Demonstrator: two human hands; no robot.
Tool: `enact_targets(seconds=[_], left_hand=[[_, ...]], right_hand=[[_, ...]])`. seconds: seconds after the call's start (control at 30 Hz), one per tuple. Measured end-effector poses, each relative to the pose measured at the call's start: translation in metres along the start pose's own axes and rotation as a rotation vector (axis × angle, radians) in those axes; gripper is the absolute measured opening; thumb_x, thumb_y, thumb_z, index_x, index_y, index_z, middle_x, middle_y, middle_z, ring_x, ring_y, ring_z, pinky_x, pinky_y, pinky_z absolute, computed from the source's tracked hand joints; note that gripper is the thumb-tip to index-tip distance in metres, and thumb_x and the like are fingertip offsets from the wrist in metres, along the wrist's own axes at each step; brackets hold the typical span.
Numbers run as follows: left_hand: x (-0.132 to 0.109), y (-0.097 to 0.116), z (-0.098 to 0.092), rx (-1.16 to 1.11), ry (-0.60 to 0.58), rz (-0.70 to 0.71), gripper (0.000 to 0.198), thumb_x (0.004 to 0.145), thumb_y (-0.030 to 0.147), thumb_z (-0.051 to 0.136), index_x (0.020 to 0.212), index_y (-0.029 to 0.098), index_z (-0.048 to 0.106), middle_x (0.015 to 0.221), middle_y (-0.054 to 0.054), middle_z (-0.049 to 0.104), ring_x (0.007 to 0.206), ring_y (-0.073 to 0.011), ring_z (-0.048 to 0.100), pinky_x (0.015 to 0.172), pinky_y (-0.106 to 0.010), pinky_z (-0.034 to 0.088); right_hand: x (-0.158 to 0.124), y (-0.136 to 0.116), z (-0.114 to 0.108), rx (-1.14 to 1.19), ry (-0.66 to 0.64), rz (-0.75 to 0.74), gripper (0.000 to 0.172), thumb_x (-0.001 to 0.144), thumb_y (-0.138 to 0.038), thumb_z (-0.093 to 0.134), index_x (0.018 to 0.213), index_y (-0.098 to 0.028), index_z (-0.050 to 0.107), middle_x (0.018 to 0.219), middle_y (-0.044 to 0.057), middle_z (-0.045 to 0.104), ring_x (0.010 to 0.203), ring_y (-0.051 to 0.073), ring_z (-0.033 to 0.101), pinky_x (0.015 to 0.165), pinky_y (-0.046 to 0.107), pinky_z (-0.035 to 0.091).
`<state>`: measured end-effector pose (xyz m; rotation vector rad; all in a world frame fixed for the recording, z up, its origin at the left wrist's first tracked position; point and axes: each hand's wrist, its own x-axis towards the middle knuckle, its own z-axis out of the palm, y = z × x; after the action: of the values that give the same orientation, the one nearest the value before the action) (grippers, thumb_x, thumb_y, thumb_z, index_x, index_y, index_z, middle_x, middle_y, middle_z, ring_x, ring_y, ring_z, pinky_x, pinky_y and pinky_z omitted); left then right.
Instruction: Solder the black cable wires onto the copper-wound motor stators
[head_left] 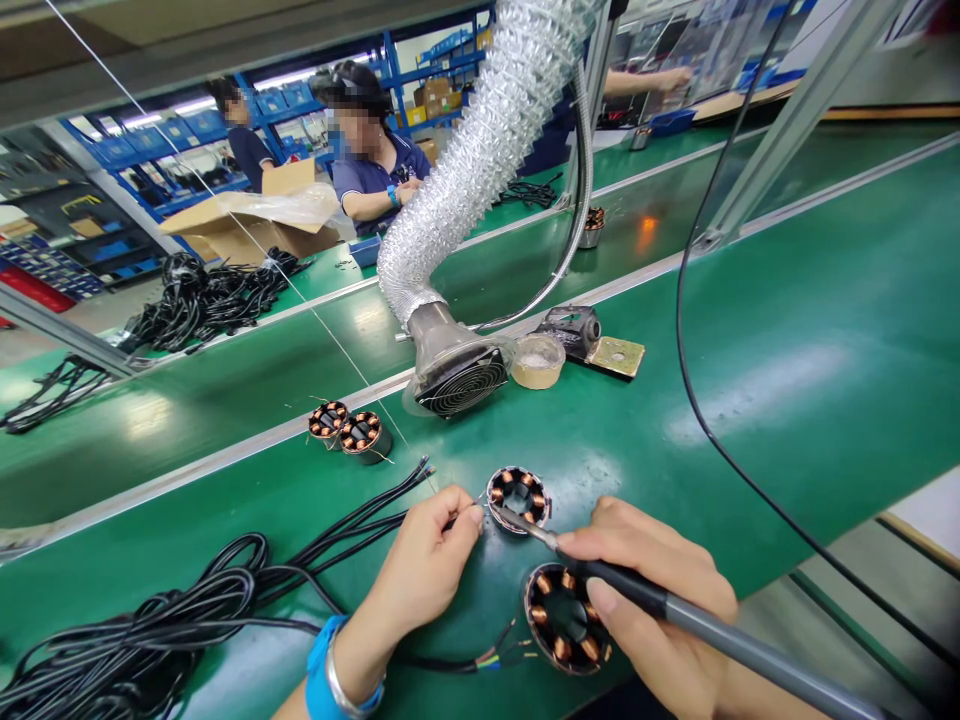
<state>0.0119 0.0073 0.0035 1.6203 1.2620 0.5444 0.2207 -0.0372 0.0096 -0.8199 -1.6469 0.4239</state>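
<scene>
My left hand (431,555) is closed, thumb and forefinger pinching a thin solder wire (481,503) at the left rim of a stator with copper coils (520,498). In my right hand (660,590) is a soldering iron (622,578), gripped like a pen. Its tip meets or nearly meets that stator's lower left rim; exact contact is hard to see. A second stator (566,618) lies closer to me, partly covered by my right fingers. Beside my left wrist, a black cable (442,663) ends in stripped coloured leads.
Bundled black cables (150,630) lie at left. Two more stators (365,437) sit farther back. A fume hose (480,150) hangs down to a grilled hood (463,382), near a tape roll (538,362) and an iron stand (574,330). A black cord (686,370) hangs at right. Co-workers are across the bench.
</scene>
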Motion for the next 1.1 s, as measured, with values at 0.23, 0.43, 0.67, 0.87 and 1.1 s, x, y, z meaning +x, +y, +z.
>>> enact_targets(seconds=[0.23, 0.43, 0.67, 0.87, 1.1], left_hand=[[0.000, -0.001, 0.000, -0.026, -0.006, 0.009, 0.034, 0.094, 0.042, 0.043, 0.068, 0.020, 0.042, 0.065, 0.004, 0.037, 0.064, -0.0135, 0.034, 0.060, -0.026, 0.029], [0.000, -0.003, -0.001, -0.034, -0.008, 0.005, 0.035, 0.094, 0.043, 0.043, 0.069, 0.019, 0.043, 0.065, 0.004, 0.037, 0.064, -0.0135, 0.035, 0.060, -0.026, 0.029], [0.000, -0.002, 0.000, -0.036, -0.009, 0.002, 0.034, 0.094, 0.043, 0.043, 0.068, 0.020, 0.043, 0.065, 0.004, 0.037, 0.064, -0.0133, 0.035, 0.060, -0.025, 0.029], [0.002, -0.004, 0.000, -0.038, -0.006, 0.003, 0.034, 0.094, 0.043, 0.043, 0.069, 0.019, 0.045, 0.065, 0.004, 0.038, 0.064, -0.0133, 0.035, 0.060, -0.025, 0.029], [0.001, -0.003, 0.001, -0.058, -0.014, -0.001, 0.034, 0.093, 0.042, 0.043, 0.068, 0.020, 0.043, 0.064, 0.005, 0.035, 0.063, -0.0129, 0.033, 0.059, -0.026, 0.027]], right_hand=[[-0.002, 0.000, 0.007, 0.022, -0.009, -0.008, 0.028, 0.078, -0.013, 0.050, 0.101, -0.019, 0.066, 0.059, 0.001, 0.058, 0.048, 0.016, 0.050, 0.048, 0.030, 0.038], [-0.004, 0.001, 0.008, 0.034, 0.008, -0.016, 0.029, 0.078, -0.013, 0.050, 0.101, -0.019, 0.066, 0.060, 0.001, 0.058, 0.049, 0.016, 0.049, 0.048, 0.030, 0.038], [-0.002, -0.001, 0.001, 0.041, 0.035, -0.023, 0.033, 0.077, -0.010, 0.050, 0.104, -0.018, 0.067, 0.062, 0.002, 0.058, 0.049, 0.015, 0.050, 0.047, 0.029, 0.040], [-0.001, 0.001, -0.003, 0.016, 0.027, -0.004, 0.032, 0.078, -0.010, 0.050, 0.104, -0.018, 0.067, 0.059, 0.001, 0.054, 0.049, 0.015, 0.050, 0.045, 0.029, 0.040], [0.006, 0.029, -0.015, -0.081, 0.071, -0.083, 0.030, 0.080, -0.010, 0.054, 0.105, -0.018, 0.068, 0.070, 0.004, 0.061, 0.056, 0.016, 0.055, 0.048, 0.030, 0.043]])
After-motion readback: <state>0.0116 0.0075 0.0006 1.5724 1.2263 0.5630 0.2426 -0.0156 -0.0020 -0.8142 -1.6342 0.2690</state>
